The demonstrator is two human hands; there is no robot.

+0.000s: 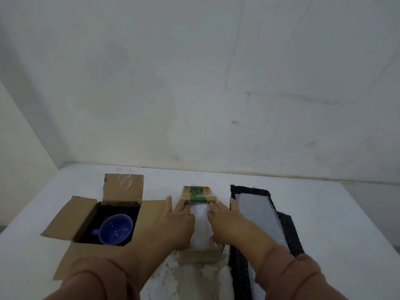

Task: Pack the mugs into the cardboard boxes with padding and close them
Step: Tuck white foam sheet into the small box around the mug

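Our left grip (176,221) and right grip (225,224), fingers straight, press flat on the white padding (200,231) filling the small box (200,255) on the tabletop (335,213).

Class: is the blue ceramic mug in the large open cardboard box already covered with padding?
No, the blue ceramic mug lies uncovered in the large open cardboard box, its inside plainly showing.
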